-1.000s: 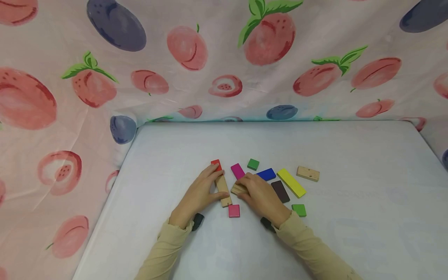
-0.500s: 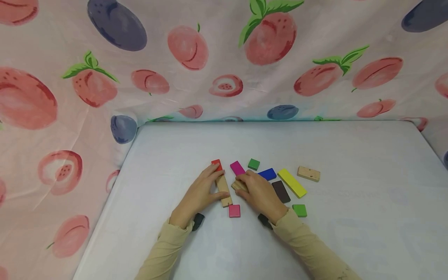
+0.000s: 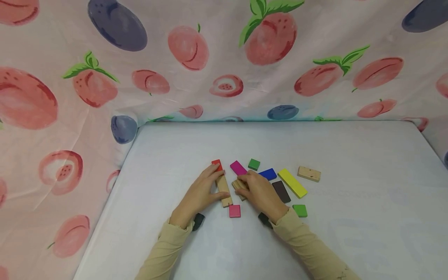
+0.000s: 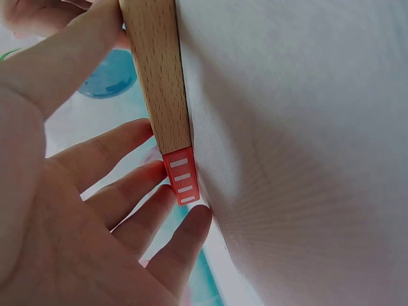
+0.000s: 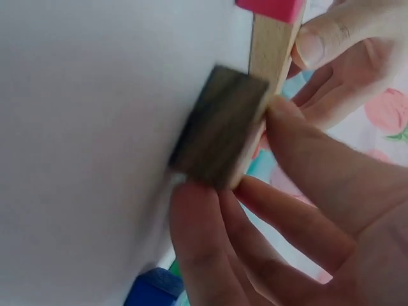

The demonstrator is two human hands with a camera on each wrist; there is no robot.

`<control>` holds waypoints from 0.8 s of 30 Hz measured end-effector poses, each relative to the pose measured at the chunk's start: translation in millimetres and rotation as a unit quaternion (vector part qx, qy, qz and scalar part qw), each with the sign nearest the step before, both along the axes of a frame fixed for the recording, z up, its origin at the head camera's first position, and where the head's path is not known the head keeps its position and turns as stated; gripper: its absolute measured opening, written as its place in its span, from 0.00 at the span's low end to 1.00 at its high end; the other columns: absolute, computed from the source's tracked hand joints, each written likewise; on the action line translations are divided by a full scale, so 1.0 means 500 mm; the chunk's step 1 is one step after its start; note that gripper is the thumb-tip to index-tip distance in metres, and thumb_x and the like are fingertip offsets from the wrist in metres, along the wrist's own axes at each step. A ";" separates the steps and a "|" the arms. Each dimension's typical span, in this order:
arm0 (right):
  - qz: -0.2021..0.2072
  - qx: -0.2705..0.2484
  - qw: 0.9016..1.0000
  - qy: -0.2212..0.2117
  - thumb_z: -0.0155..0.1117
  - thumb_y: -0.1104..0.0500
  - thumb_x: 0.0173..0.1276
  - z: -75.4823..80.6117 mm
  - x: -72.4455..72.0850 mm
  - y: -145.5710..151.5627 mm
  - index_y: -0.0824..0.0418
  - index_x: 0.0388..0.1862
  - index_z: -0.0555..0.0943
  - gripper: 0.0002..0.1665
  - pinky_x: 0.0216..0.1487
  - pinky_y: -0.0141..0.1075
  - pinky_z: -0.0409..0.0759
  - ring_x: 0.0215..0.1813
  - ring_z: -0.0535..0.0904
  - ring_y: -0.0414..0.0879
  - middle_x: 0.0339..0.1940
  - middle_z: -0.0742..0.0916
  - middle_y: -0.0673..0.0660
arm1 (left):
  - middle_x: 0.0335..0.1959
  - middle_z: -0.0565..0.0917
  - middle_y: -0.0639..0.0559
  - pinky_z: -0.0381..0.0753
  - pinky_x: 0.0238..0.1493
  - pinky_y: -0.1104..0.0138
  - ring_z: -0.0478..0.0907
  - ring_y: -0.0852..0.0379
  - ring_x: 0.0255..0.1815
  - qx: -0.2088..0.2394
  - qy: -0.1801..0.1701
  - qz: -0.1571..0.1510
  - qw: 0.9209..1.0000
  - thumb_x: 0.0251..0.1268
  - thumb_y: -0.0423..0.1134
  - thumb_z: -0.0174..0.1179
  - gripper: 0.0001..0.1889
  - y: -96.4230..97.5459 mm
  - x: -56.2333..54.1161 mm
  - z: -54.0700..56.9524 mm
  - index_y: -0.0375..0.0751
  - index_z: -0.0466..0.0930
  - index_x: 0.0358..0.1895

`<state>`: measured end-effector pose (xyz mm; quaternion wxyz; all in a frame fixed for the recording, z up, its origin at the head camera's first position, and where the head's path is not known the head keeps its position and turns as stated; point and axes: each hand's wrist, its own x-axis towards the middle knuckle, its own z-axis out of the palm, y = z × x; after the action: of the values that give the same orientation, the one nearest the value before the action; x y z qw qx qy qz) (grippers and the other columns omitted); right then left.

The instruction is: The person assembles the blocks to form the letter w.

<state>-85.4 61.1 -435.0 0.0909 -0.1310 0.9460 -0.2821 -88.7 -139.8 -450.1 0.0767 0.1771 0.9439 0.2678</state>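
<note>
In the head view, a red block (image 3: 217, 162) and a plain wooden block (image 3: 222, 186) form a slanted row end to end. My left hand (image 3: 196, 193) rests along it, thumb near the wooden block's near end. The left wrist view shows fairly straight fingers touching the sides of the red block (image 4: 180, 176) and the wooden block (image 4: 159, 83). Just right of the row, my right hand (image 3: 263, 192) pinches another wooden block (image 3: 239, 187) between thumb and fingers. Its dark-grained end (image 5: 220, 124) faces the right wrist camera. A small pink block (image 3: 235, 211) lies by the row's near end.
Around my right hand lie a magenta block (image 3: 238, 167), a green block (image 3: 254, 164), a blue block (image 3: 267, 174), a dark brown block (image 3: 281, 191), a yellow block (image 3: 292, 182), a light green block (image 3: 300, 210) and a wooden block (image 3: 309, 173). Fruit-patterned cloth (image 3: 189, 93) borders the white table (image 3: 367, 155).
The wooden block in my right hand has turned, so its near end now points more toward the person. My left hand and the row have stayed put.
</note>
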 end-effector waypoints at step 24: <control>-0.025 -0.034 0.999 -0.033 0.76 0.58 0.59 0.005 -0.006 0.007 0.65 0.50 0.85 0.21 0.34 0.30 0.80 0.35 0.76 0.44 0.33 0.82 0.53 | 0.75 0.65 0.45 0.61 0.76 0.55 0.58 0.47 0.77 -0.011 0.029 -0.012 0.999 0.56 0.52 0.72 0.35 0.007 0.005 0.008 0.41 0.76 0.66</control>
<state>-88.6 64.5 -432.7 0.1102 -0.1009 0.9354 -0.3203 -86.2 -136.3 -446.1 0.0542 0.1956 0.9463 0.2516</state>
